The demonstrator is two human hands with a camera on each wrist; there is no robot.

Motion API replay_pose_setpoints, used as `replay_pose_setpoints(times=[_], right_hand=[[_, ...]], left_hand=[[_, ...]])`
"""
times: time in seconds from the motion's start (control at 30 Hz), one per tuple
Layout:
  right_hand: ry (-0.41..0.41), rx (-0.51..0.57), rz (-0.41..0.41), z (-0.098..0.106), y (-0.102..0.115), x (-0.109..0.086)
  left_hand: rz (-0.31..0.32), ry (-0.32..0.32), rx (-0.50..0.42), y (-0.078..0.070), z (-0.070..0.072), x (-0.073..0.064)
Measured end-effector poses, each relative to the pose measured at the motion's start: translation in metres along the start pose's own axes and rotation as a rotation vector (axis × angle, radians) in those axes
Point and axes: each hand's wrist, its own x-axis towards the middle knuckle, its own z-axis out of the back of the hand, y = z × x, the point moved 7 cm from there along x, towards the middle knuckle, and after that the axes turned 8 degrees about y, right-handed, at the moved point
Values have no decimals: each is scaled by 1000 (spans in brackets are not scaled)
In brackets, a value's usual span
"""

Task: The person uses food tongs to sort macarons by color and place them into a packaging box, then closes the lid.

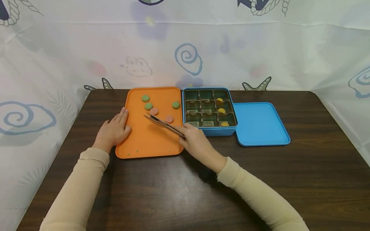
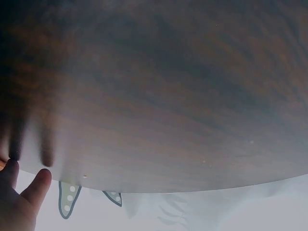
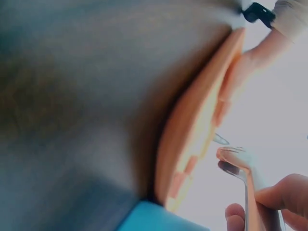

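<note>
An orange tray [image 1: 144, 141] holds three green round pieces [image 1: 148, 106] and two pink ones [image 1: 169, 119]. My left hand [image 1: 115, 126] lies flat with straight fingers on the tray's left rim; its fingertips [image 2: 29, 187] show at the table edge in the left wrist view. My right hand [image 1: 194, 138] grips metal tongs [image 1: 164, 124] that slant up-left over the tray. Their tips are close to the upper pink piece [image 1: 154, 111], with nothing seen between them. The right wrist view is blurred and shows the tongs [image 3: 248, 192] beside the tray's edge [image 3: 192, 144].
A blue box [image 1: 219, 131] with a compartment insert stands right of the tray, with three yellow pieces [image 1: 221, 110] in its right column. Its blue lid [image 1: 260, 125] lies flat further right. All sit on a dark wooden table [image 1: 173, 192] backed by a white patterned sheet.
</note>
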Motion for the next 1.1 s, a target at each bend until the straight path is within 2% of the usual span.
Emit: replay_pose_setpoints(times=[0.17, 0.37, 0.63, 0.8, 1.1], right_hand=[[-51, 11, -14, 19, -4, -4], [-102, 34, -84, 46, -17, -8], [-237, -38, -173, 80, -47, -17], [-288, -40, -238, 91, -70, -24], [-300, -31, -303, 100, -100, -36]], left_hand=[[-3, -2, -3, -1, 1, -1], [-4, -8, -6, 0, 0, -1], [-5, -16, 4, 2, -1, 2], [-5, -19, 7, 1, 0, 2], [-5, -11, 5, 1, 0, 0]])
